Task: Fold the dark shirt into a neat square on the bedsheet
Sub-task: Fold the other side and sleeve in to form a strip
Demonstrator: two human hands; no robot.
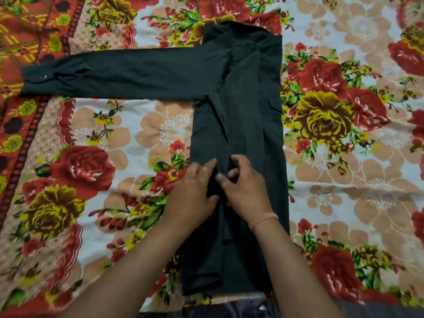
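Note:
The dark shirt (pixel 250 106) lies on the floral bedsheet (pixel 344 168) as a long narrow strip, collar at the far end and hem near me. Both side panels are folded inward and meet along the middle. One sleeve (pixel 119 75) stretches out flat to the left, its buttoned cuff at the far left. My left hand (pixel 195 191) and my right hand (pixel 246 189) sit side by side on the lower middle of the shirt. Their fingertips pinch the folded edges of fabric where the panels meet. A thin orange band circles my right wrist.
The bedsheet carries large red, yellow and peach flowers and fills the whole view. An orange-red bordered edge of the sheet (pixel 23 37) runs down the left side. The near edge of the bed (pixel 241 301) lies just below the shirt's hem.

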